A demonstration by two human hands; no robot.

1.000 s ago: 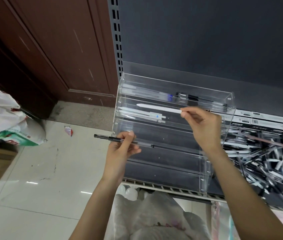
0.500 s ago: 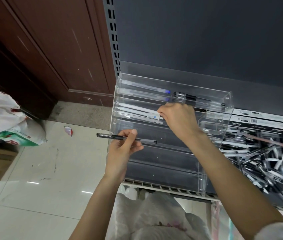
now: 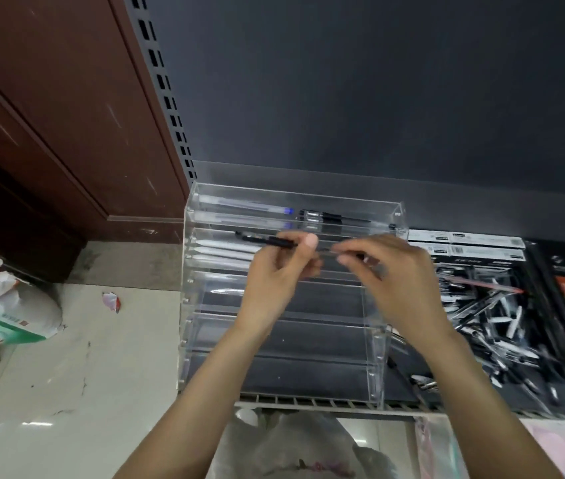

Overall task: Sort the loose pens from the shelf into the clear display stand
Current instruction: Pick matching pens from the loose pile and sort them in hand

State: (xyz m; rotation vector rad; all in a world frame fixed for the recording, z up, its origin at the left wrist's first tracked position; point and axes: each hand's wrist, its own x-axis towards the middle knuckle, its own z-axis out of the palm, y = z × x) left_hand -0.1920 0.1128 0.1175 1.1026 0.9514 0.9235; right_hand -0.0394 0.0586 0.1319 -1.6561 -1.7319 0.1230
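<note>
Both hands are up in front of the clear display stand [image 3: 284, 305], level with its second tier from the top. The black pen [image 3: 267, 240] lies roughly horizontal, long axis left-right and parallel to the stand's tiers, its dark grip end sticking out toward the stand's left wall. The left hand [image 3: 277, 271] pinches it near mid-barrel, thumb and fingers closed on it. The right hand [image 3: 391, 271] meets the other end, fingertips curled in; it looks like it touches or pinches the clear part of the barrel, but blur makes the contact hard to tell. The pen sits just in front of the tier holding the white pens [image 3: 222, 252] and just below the top tier with the blue-capped pens [image 3: 250, 205] and another black pen [image 3: 332, 216]. The lower tiers look empty. The loose pens [image 3: 491, 323] are piled on the shelf right of the stand, nearer the right hand. Judgement: the pen is already aligned with the slots, so the next move is a short push back toward the stand into a tier, left hand leading.
</note>
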